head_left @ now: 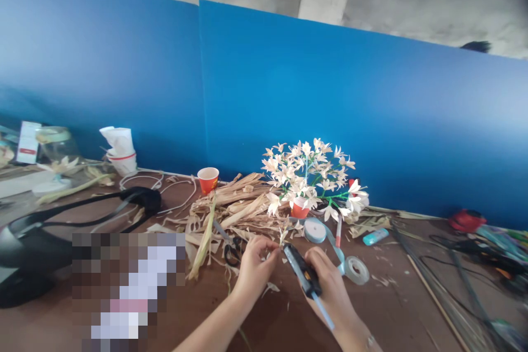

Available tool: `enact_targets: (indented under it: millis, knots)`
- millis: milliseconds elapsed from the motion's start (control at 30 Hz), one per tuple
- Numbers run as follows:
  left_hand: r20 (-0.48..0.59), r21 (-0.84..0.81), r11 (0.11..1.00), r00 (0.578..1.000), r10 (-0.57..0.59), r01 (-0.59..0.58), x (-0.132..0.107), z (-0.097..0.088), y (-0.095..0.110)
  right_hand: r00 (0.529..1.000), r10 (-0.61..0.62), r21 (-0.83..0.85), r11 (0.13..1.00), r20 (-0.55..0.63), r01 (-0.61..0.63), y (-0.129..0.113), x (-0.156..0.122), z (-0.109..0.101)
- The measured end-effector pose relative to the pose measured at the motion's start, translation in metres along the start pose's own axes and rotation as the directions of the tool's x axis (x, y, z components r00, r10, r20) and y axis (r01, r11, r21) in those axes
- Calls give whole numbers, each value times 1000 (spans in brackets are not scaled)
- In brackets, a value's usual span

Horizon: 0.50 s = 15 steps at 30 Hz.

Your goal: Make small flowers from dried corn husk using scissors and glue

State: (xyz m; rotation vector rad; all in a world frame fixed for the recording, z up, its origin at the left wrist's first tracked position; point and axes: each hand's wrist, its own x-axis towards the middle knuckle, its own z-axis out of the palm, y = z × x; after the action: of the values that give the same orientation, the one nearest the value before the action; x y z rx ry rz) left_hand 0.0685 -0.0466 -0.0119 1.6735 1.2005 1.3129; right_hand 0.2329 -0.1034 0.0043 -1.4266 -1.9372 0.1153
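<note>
Head view: red cup [299, 211] holding flowers [307, 172]

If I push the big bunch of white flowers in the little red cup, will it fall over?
The bunch of pale flowers spreads much wider than the small red cup, so it looks top-heavy and would probably tip. Its thin petals look fragile and might crease or tear.

The table [396, 313] stands against the wall [330, 104]. A husk pile [231, 203] lies on the table at the wall, with scissors [231, 250] at its front edge. Right of the pile, a flower bunch [307, 176] stands in a cup [299, 210]. A ribbon roll [314, 230] and a tape roll [357, 270] lie before the bunch. In front of the scissors, the left hand [256, 267] holds a husk sprig [282, 235]; just right of it, the right hand [330, 286] holds a glue gun [303, 269].
</note>
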Motion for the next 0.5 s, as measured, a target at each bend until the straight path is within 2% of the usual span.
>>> enact_targets:
  millis: [500]
  knots:
    - [-2, 8, 1000, 1000, 8, -8, 1, 0, -1, 1000, -12, -18, 1000, 0, 12, -1, 1, -3]
